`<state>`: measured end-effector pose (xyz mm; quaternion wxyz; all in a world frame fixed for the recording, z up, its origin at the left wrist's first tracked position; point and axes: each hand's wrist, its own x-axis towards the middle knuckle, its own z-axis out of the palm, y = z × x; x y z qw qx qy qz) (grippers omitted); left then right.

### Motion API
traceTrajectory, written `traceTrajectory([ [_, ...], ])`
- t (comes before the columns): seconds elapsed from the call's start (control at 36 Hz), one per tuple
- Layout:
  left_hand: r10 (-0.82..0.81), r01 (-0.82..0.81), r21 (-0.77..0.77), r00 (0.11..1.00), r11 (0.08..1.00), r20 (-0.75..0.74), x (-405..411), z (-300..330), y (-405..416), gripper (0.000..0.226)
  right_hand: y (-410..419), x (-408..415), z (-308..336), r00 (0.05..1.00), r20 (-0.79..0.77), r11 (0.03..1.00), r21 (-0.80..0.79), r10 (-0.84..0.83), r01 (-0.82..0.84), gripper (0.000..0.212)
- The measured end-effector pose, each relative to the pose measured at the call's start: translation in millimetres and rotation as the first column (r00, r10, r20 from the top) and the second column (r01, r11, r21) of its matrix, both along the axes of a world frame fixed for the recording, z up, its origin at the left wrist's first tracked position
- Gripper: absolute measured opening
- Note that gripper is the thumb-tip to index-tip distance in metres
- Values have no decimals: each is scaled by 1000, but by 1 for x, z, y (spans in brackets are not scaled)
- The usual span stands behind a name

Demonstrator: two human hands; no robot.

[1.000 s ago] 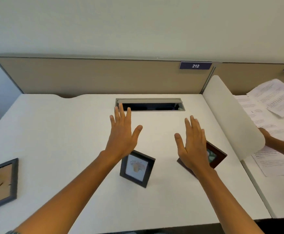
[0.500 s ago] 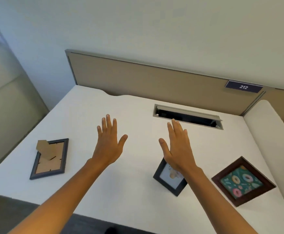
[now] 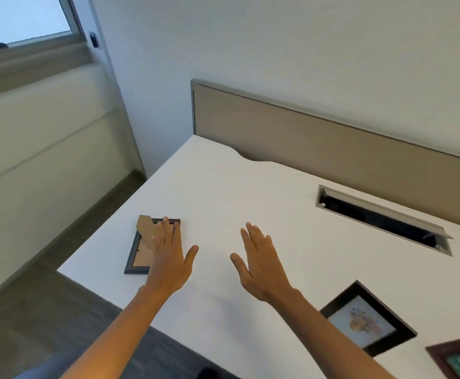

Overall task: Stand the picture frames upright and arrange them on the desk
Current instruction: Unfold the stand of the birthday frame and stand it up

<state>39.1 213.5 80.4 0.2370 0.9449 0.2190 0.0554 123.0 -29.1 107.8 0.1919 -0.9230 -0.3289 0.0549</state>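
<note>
A grey-framed picture frame (image 3: 140,253) lies face down near the desk's left edge, its cardboard stand sticking up. My left hand (image 3: 170,258) hovers over its right half, fingers spread, holding nothing. My right hand (image 3: 261,265) is flat and open above bare desk in the middle. A black frame with a pale picture (image 3: 367,321) stands upright at the lower right. Only a corner of a brown frame with a teal picture (image 3: 458,361) shows at the bottom right edge.
The white desk (image 3: 223,187) ends at a tan partition panel (image 3: 305,140) at the back. A cable slot (image 3: 382,218) is cut into the desk's back right. Left of the desk are grey floor, a wall and a window.
The view has swung left. My left hand has come over the face-down grey frame. My right hand has left the black frame, which now stands alone at the lower right.
</note>
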Motion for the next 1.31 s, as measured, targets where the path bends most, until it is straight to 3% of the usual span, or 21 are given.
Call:
traceTrajectory([
  [0.22, 115, -119, -28, 989, 993, -98, -28, -40, 62, 86, 84, -15, -36, 981, -169, 995, -17, 93, -97, 73],
  [0.5, 311, -356, -158, 916, 921, -252, -47, -68, 106, 83, 151, -33, -79, 905, -422, 991, -81, 62, -106, 72],
  [0.64, 308, -372, -186, 903, 909, -300, -53, -74, 107, 90, 170, -47, -92, 874, -482, 989, -94, 53, -112, 73],
  [0.89, 306, -360, -272, 926, 892, -222, -52, -82, 93, 85, 193, -64, -92, 829, -559, 1000, -23, -21, 10, 74],
  [1.03, 320, -369, -333, 927, 868, -194, -48, -79, 88, 107, 207, -67, -84, 730, -675, 975, 74, -107, 211, 60],
  [1.11, 314, -362, -361, 931, 859, -186, -48, -77, 90, 112, 209, -64, -81, 659, -740, 954, 83, -135, 288, 63],
  [1.22, 315, -347, -337, 937, 875, -148, -51, -72, 95, 91, 201, -53, -79, 600, -791, 948, 90, -119, 306, 76],
  [1.31, 307, -330, -313, 944, 891, -121, -52, -65, 98, 75, 191, -45, -81, 655, -747, 952, 107, -113, 286, 75],
])
